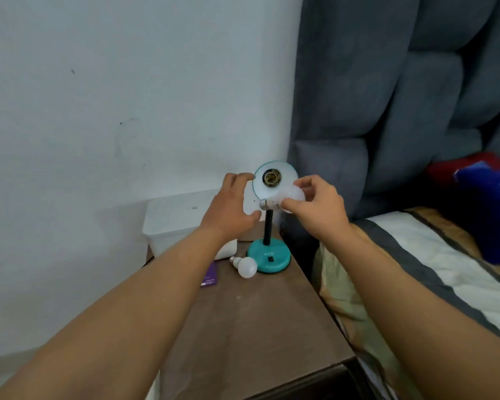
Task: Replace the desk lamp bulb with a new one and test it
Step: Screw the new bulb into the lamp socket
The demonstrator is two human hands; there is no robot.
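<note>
A teal desk lamp stands on the brown bedside table (251, 327), its round base (269, 256) at the table's far right and its shade (261, 184) tilted toward me. The brass socket (270, 177) inside the shade holds no bulb. My right hand (319, 207) grips a white bulb (289, 197) just below the shade, screw cap pointing left. My left hand (231, 206) hovers with fingers spread at the shade's left rim; I cannot tell whether it touches. A second white bulb (246, 266) lies on the table beside the base.
A white lidded box (173, 220) sits against the wall behind my left hand. A purple carton (210, 275) lies flat left of the loose bulb. A bed (445, 269) with a grey padded headboard (387, 111) borders the table's right edge.
</note>
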